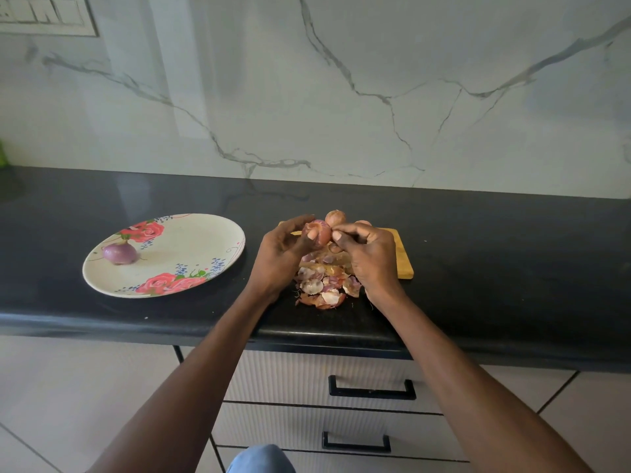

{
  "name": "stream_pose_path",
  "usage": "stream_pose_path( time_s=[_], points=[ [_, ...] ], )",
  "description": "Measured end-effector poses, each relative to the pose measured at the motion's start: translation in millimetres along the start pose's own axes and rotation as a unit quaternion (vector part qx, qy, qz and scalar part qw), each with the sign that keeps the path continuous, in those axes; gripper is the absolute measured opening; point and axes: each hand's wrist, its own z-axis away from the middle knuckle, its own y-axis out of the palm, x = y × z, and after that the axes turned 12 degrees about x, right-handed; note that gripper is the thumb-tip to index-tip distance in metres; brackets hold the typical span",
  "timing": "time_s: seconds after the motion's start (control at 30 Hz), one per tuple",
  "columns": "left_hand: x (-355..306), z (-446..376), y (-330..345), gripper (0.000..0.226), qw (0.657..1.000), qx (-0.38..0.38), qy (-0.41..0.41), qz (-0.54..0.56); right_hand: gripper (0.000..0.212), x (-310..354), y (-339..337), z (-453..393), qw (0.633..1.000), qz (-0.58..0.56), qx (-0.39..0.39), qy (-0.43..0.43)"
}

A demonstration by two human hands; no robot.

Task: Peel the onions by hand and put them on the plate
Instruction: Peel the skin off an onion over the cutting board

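Black polished stone countertop, round cream floral plate bearing one peeled purple onion, your left hand cupping a half-skinned reddish onion above the wooden board, your right hand pinching its skin, papery peel heap beneath.

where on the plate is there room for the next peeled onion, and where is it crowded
The plate is mostly bare: one peeled onion sits near its left rim, so the middle and right side are free. The counter right of the cutting board is bare too. It is crowded between the hands, where the peel pile lies.
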Motion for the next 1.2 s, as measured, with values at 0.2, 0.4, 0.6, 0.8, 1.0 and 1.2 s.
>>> stream_pose_path(
  time_s=[0.2, 0.4, 0.6, 0.8, 1.0, 1.2],
  points=[
    [-1.5, -2.5, -2.2, 0.027, 0.996, -0.017, -0.027, 0.085, 0.03, 10.5, -4.5, -0.6, 0.979, -0.163, 0.076, 0.097],
    [-1.9, 1.3, -3.4, 0.043, 0.992, -0.044, -0.07, 0.097, 0.062, 24.9, -5.0, 8.9, 0.971, -0.151, 0.16, 0.097],
    [-7.5, -2.0, -5.9, 0.017, 0.962, -0.011, -0.142, 0.234, 0.055, 19.3, -1.6, 7.4, 0.989, -0.055, 0.123, 0.055],
    [-10.0, -1.6, -5.2, 0.016, 0.956, -0.011, -0.172, 0.236, 0.062, 3.3, 2.7, 3.7, 0.995, 0.022, 0.093, 0.025],
    [-6.8, -2.5, -5.1, 0.012, 0.958, -0.024, -0.166, 0.231, 0.062, 1.0, 2.9, 1.4, 0.994, 0.073, 0.08, 0.003],
    [-8.3, -3.1, -4.6, 0.019, 0.955, -0.027, -0.174, 0.239, 0.059, 2.8, 2.8, 3.3, 0.991, 0.096, 0.086, -0.017]
  ],
)
